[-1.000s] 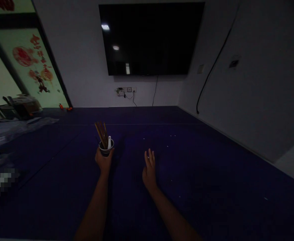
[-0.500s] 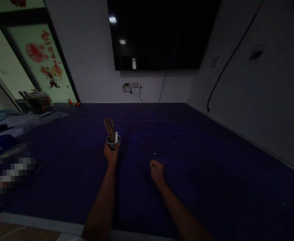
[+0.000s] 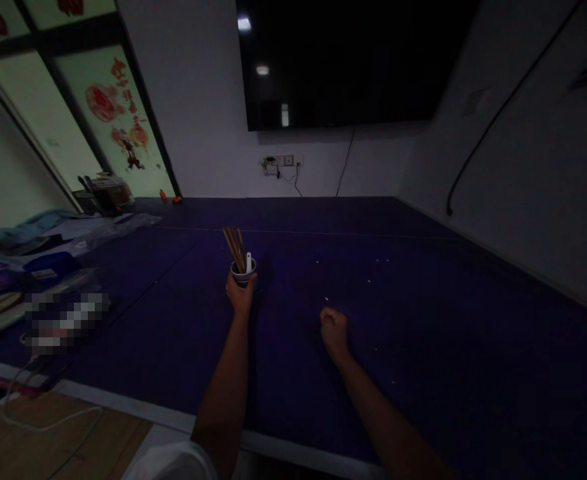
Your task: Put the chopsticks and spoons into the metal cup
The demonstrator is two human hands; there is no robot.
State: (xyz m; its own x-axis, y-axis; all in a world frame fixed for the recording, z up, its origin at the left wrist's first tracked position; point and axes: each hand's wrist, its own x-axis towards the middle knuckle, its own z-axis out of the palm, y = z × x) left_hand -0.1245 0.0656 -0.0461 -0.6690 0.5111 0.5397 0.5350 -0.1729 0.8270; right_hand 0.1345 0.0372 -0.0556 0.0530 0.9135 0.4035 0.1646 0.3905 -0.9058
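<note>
My left hand [image 3: 241, 293] is wrapped round a dark cup [image 3: 243, 277] with a pale rim. Several wooden chopsticks [image 3: 234, 247] stand in the cup, leaning left. Beside them, the handle of a white spoon [image 3: 249, 262] sticks up; its bowl is hidden inside the cup. To the right, my right hand [image 3: 334, 330] makes a fist low over the dark blue surface [image 3: 293, 373], and nothing shows in it. A small white scrap [image 3: 326, 299] lies just beyond its knuckles.
Several other white specks [image 3: 369, 281] dot the surface to the right. On the left lie plastic sheeting [image 3: 118, 230], a blue item [image 3: 53, 267] and a pixelated patch. A white cable [image 3: 48, 427] hangs over the front edge. A television [image 3: 353, 60] is on the back wall.
My right hand has closed from spread fingers into a fist. My left hand keeps holding the cup. The view has turned left and down, bringing the front edge and floor into sight.
</note>
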